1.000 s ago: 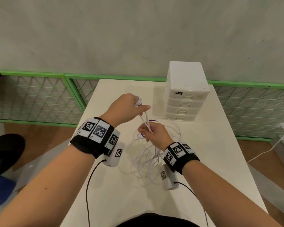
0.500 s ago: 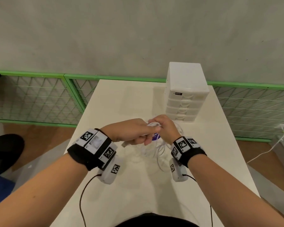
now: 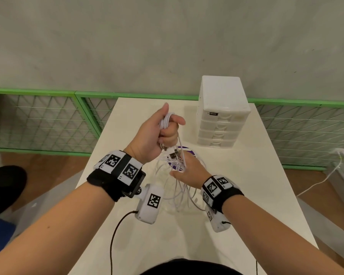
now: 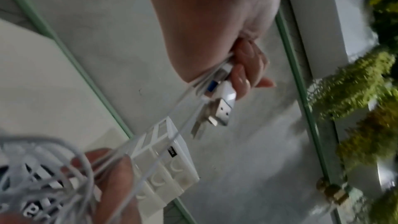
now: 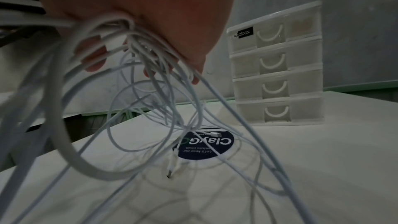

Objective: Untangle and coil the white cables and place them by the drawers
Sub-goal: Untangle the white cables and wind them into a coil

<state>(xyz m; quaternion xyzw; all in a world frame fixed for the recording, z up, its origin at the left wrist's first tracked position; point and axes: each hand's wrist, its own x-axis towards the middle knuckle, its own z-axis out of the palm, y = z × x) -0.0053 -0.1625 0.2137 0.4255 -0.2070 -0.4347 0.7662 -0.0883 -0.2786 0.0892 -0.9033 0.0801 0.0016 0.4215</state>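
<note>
Half a second before, both hands met low over the bench (image 3: 246,205); now the right hand (image 3: 187,173) stayed down, fingers hooked through loose loops of thin white cables (image 3: 179,195), while the left hand (image 3: 157,133) had risen, clenched on gathered strands with USB plugs dangling: coiling seemingly underway, nothing placed. Beyond lay a round dark "ClayGo" sticker (image 5: 204,146), then the white plastic drawer unit (image 3: 222,116) labelled "abox".

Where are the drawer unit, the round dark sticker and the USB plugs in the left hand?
drawer unit (image 3: 222,124): head view, on its drawer fronts.
round dark sticker (image 5: 217,144): right wrist view, on its printed face, under the cables.
USB plugs (image 4: 224,113): left wrist view, on a metal plug end below the fingers.
</note>
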